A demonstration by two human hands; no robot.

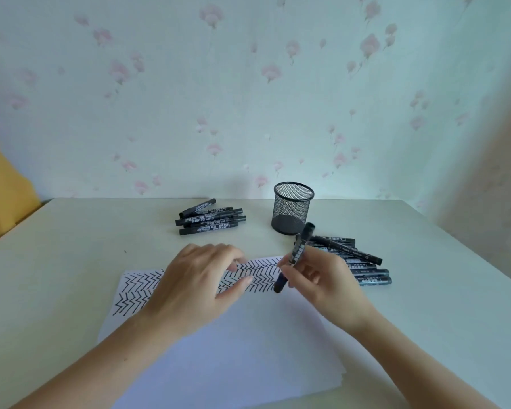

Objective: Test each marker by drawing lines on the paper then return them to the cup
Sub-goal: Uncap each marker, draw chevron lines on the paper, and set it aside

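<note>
I see my right hand (322, 278) pinching a black marker (295, 255) above the zigzag-lined paper (233, 335); my left hand (195, 278) rests flat there. The mesh cup (292, 208) looks empty, I think.

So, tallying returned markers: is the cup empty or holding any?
Empty. Through the mesh of the upright cup only its dark base shows; no markers stand inside.
</note>
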